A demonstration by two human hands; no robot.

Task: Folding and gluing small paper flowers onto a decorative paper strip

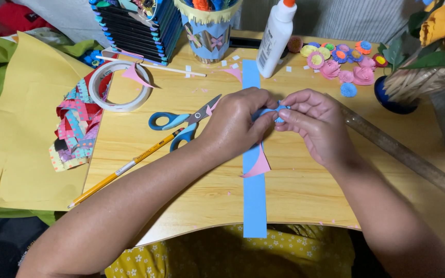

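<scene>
The worktop [305, 190] is of light wood with a rounded front edge. A long blue paper strip [254, 206] lies on it from back to front and hangs a little over the front edge. On this strip lies a curved pink paper piece [260, 166]. To the left lie scissors with blue handles [181, 122] and, just beside them, a yellow pencil [124, 169] placed diagonally. Further back on the left is a roll of white tape [119, 86]. At the back stands a white glue bottle [276, 36], near a group of small coloured paper flowers [343, 62] and a blue pompom [348, 90]. A long ruler [403, 154] lies diagonally on the right.
</scene>
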